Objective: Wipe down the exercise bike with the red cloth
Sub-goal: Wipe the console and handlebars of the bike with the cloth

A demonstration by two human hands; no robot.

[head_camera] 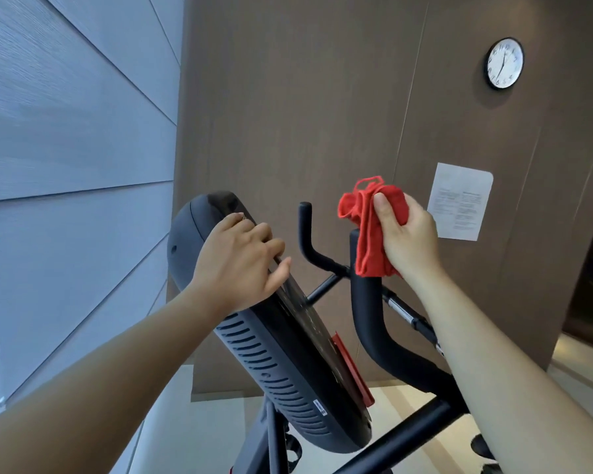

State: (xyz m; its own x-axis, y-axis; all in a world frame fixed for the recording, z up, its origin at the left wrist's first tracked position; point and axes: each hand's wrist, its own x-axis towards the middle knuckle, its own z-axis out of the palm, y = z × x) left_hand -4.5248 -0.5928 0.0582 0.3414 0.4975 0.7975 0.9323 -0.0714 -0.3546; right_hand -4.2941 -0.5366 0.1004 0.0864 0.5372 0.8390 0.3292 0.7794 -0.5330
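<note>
The exercise bike's black console [281, 367] tilts across the middle of the view, its vented back towards me. My left hand [243, 261] grips the console's upper edge, fingers curled over onto the screen side. My right hand [408, 237] holds the bunched red cloth [367, 227] wrapped round the upright tip of the near black handlebar [370, 319]. A second handlebar horn [305, 230] stands bare between the console and the cloth.
A brown panelled wall stands close behind the bike, with a round clock [505, 63] and a paper notice [459, 200] on it. Grey blinds [65, 165] fill the left side. A red strip [353, 371] runs along the console's lower right edge. Pale floor lies below.
</note>
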